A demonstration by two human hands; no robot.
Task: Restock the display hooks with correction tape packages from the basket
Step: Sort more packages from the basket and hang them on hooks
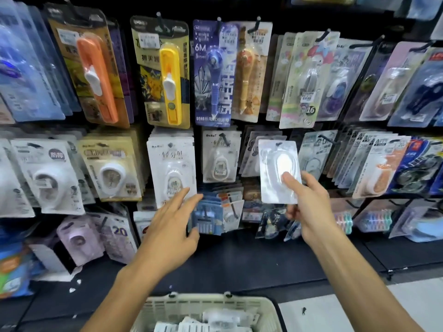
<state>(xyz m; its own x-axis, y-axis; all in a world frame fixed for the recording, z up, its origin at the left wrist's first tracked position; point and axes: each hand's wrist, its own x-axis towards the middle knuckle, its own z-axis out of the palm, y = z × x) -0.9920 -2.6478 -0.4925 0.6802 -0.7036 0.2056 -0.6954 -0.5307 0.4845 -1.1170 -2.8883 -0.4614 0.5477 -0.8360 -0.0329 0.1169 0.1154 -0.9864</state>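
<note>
My right hand point(308, 207) pinches a white correction tape package point(279, 171) by its lower edge, thumb on the blister, and holds it upright in front of the middle row of hooks. My left hand point(172, 226) reaches forward with straight, spread fingers just below a hanging stack of white correction tape packages point(171, 166) and holds nothing. A similar package point(221, 156) hangs between the two. The cream plastic basket point(211, 305) sits at the bottom centre with several white packages inside.
The wall display is crowded with hanging blister packs: orange point(98, 75) and yellow point(170, 77) cutters on top, pen-shaped tapes point(213, 75) beside them. A dark shelf ledge point(239, 257) runs below the hooks. Small blue packs point(207, 219) hang low between my hands.
</note>
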